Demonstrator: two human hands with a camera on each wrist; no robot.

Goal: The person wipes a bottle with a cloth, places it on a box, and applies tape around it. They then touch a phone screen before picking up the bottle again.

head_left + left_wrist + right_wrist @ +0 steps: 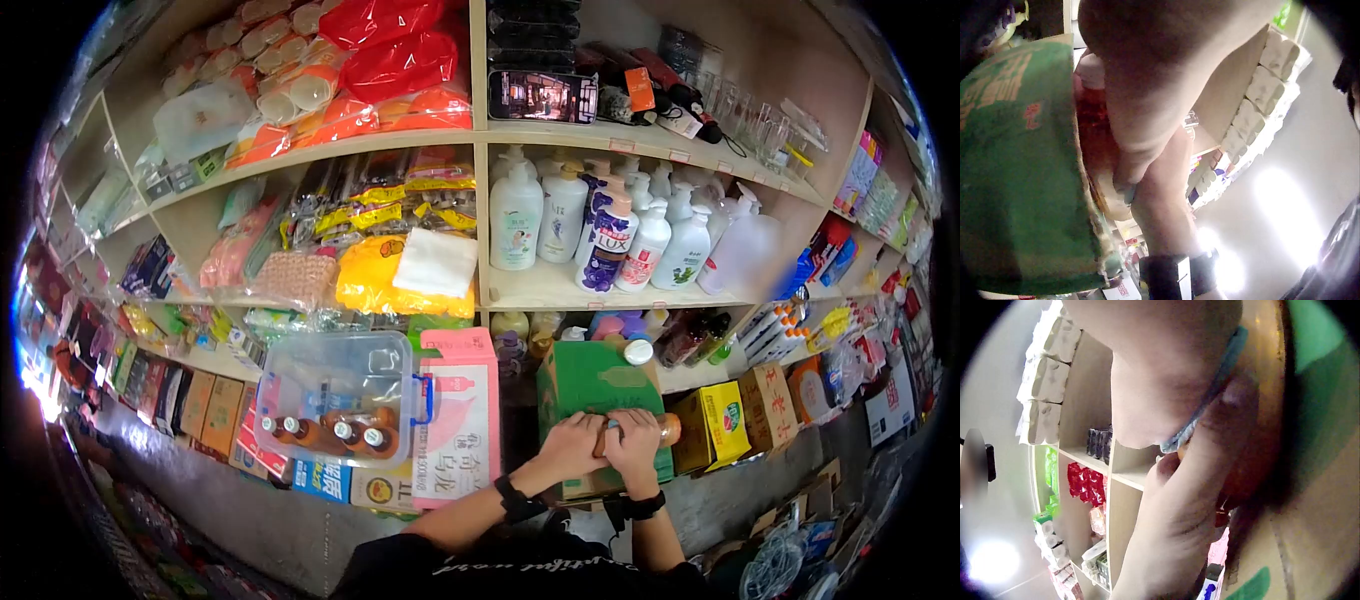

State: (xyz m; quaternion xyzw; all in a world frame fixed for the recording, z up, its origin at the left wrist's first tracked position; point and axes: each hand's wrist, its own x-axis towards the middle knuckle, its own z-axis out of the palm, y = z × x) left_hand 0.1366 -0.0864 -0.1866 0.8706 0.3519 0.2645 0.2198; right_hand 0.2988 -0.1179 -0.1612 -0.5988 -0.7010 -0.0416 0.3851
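Both hands are on an amber bottle (669, 430) that lies on its side over a green carton (590, 375). My left hand (572, 447) grips its near end, and my right hand (633, 440) curls over its middle, close beside the left. The left wrist view shows the pale cap (1091, 72) and reddish-amber body. A light blue folded strip (1235, 353) runs between the two hands against the bottle in the right wrist view; I cannot tell whether it is cloth or label. The fingers hide much of the bottle.
Left of the carton, a clear plastic bin (335, 350) holds several amber bottles (350, 433), beside a pink box (458, 420). A white cap (638, 352) shows at the carton's back edge. Shelves behind carry pump bottles (605, 240) and packets; yellow packaging (725, 420) stands to the right.
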